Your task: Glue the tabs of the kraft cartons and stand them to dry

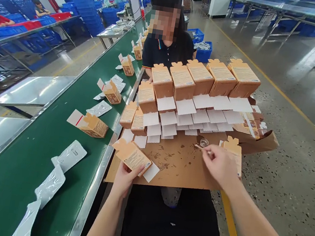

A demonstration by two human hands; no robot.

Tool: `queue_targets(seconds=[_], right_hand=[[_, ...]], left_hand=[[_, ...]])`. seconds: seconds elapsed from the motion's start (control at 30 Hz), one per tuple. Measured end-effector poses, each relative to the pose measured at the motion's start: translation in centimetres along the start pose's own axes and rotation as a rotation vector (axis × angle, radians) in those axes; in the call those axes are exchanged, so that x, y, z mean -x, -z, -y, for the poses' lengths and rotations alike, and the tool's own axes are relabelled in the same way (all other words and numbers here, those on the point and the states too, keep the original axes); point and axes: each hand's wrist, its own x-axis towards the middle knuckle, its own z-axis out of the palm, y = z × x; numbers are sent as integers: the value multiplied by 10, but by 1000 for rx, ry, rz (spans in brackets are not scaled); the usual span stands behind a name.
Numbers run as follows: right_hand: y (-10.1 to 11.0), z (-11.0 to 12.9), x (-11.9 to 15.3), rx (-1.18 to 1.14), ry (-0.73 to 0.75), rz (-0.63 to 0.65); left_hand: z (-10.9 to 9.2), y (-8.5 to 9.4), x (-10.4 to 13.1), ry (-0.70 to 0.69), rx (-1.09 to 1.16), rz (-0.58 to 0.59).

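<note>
My left hand [123, 180] is closed around a small brown carton [133, 156], thumb on its printed face. The carton lies tilted, with a white flap [151, 173] sticking out at its right end and a brown notched flap at the other. My right hand [219, 163] pinches a thin, short stick [200, 146], whose exact kind is too small to tell. Its tip is beside a small clear round dish [204, 142] on the cardboard sheet [177, 161]. Close behind my right hand stands another brown carton [234, 154], partly covered by the hand.
Stacked cartons [181, 82] with white flaps fill the board's far side. On my left, a green conveyor belt [76, 177] carries silver pouches [51, 185] and open cartons [96, 125]. A co-worker [169, 44] sits opposite. Blue crates [203, 51] stand on the floor behind.
</note>
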Motion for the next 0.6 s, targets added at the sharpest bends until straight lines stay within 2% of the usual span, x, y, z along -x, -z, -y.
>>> queue_targets(seconds=[0.13,0.23,0.3,0.43,0.6], right_hand=[[-65,54,57,-281,168,18],[-113,85,82,-291,195,81],[-132,94,88,-265,201,121],[-142,90,85,-250,200,142],[-122,71,82,-268,152,74]], left_hand=[[-7,3,1,47,-29,25],[-9,5,0,46,-57,33],[-10,5,2,20,-84,39],[-6,1,7,-19,-100,37],[13,-5,16,-100,-114,-30]])
